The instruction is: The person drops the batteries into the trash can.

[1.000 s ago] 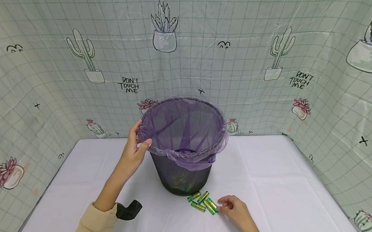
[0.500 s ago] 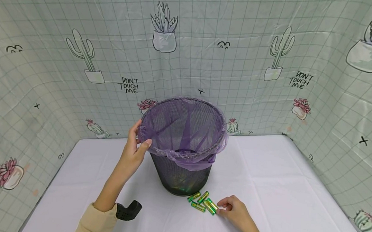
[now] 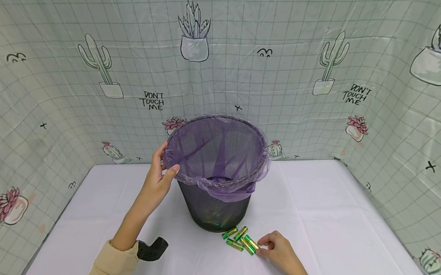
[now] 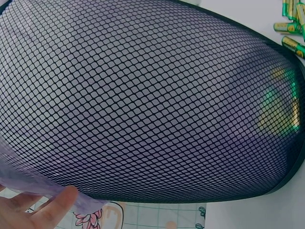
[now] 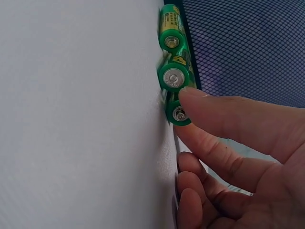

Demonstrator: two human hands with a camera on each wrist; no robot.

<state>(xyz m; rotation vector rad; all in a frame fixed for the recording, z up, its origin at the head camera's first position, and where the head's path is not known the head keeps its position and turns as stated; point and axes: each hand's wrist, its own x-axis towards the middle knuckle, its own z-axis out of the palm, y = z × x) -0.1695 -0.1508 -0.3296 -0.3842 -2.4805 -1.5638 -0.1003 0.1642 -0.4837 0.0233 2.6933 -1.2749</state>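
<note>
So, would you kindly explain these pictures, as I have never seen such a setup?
There is no machine, only a person's bare left hand and right hand. The wide picture comes from a head camera, the close ones from a camera on each wrist. On the white cloth stands a black mesh bin lined with a purple bag; five green batteries lie by its base. The left hand holds the bin's top edge, while the right hand pinches the nearest battery.
</note>
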